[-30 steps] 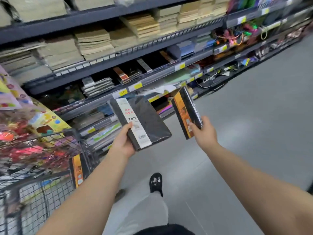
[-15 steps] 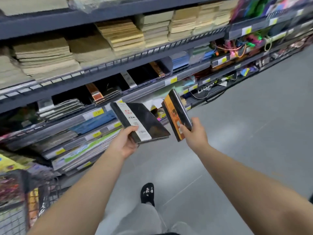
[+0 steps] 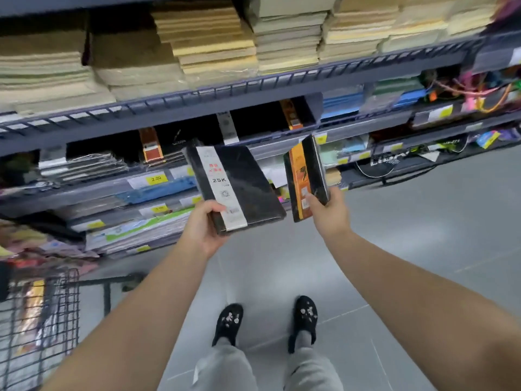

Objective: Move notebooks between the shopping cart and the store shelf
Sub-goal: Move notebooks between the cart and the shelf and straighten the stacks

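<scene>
Grey tiled floor (image 3: 408, 249) runs along a store shelf (image 3: 253, 88) whose tiers slope away to the right. Stacks of tan paper pads (image 3: 208, 43) fill the tier above; the tier below that holds black notebooks, some with orange bands and some with white ones.

As to progress, two notebooks are in the air and neither has reached the shelf. The shopping cart (image 3: 39, 320) stands at the lower left, well apart from both hands, and something orange and wrapped shows through its wire, so by my judgement more stock waits there. Placing these two appears to be the step in hand, and I would put the task somewhere in its middle; how many are already shelved cannot be told.

The left hand (image 3: 203, 230) is closed on the near lower corner of the white-banded notebook (image 3: 234, 187), thumb on the cover beside the band, fingers hidden beneath. It holds the book nearly flat, the far edge tipped up towards the shelf. The right hand (image 3: 327, 213) grips the orange-banded notebook (image 3: 306, 176) by its lower end, thumb across the orange strip, and holds it upright and turned edge-on. Both arms reach forward, almost straight, with the books close together but not touching, in front of the tier of black notebooks. Both feet, in dark slippers (image 3: 228, 323), stand squarely below.
</scene>
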Demonstrator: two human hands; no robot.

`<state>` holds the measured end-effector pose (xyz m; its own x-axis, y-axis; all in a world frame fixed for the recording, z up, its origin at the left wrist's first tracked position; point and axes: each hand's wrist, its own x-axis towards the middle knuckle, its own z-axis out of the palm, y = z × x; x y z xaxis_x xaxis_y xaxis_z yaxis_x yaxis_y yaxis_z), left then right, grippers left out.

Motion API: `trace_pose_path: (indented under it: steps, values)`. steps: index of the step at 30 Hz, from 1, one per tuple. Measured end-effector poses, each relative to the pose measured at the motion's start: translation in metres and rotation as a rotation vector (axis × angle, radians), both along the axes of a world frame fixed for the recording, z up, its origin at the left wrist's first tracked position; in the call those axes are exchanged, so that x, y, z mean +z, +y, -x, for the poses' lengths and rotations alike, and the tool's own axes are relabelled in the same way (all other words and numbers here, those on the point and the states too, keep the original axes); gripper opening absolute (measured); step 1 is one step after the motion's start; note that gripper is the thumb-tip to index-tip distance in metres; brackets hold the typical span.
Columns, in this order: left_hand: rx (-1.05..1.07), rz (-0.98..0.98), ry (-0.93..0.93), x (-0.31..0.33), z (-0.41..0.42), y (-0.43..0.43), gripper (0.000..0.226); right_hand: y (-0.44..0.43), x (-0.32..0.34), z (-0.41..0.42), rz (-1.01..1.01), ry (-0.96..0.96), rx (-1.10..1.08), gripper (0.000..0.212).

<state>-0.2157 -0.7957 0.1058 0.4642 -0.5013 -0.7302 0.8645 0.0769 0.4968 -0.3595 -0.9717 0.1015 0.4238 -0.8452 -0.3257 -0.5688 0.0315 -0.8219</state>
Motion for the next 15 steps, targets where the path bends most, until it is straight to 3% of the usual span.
trace_pose_path:
  steps: [6, 9, 12, 15]
  values:
    - [0.216, -0.04, -0.019, -0.027, 0.0, -0.033, 0.072, -0.058, -0.026, -0.021, -0.07, -0.198, 0.091, 0.019]
    - [0.273, -0.034, -0.039, -0.037, -0.007, -0.052, 0.058, -0.082, -0.04, -0.032, -0.073, -0.247, 0.1, 0.014]
    - [0.288, -0.05, -0.061, -0.045, -0.016, -0.065, 0.058, -0.099, -0.053, -0.039, -0.053, -0.265, 0.078, 0.016]
    - [0.248, -0.076, -0.109, -0.05, -0.026, -0.082, 0.04, -0.11, -0.064, -0.047, -0.093, -0.295, 0.052, 0.021]
